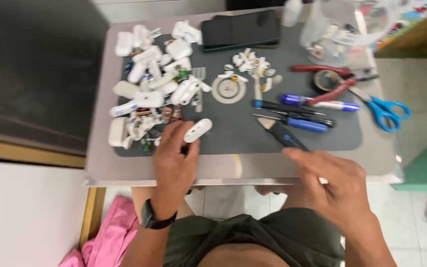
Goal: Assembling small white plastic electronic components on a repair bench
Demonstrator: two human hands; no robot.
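My left hand [173,158] rests on the front of a dark work mat [233,128] and holds a small white oval earbud case [198,130] between its fingertips. It wears a black wrist band. My right hand [334,185] hovers blurred over the table's front edge, fingers apart and holding nothing; a blue-and-black utility knife [283,134] lies just ahead of it. A heap of white earbud cases and small parts [151,84] covers the mat's left side.
Screwdrivers and a blue marker [317,104], red pliers [329,81], a tape roll [326,79] and blue scissors [384,110] lie at the right. A black wallet-like case [240,29] sits at the back. Pink cloth [107,237] lies below left.
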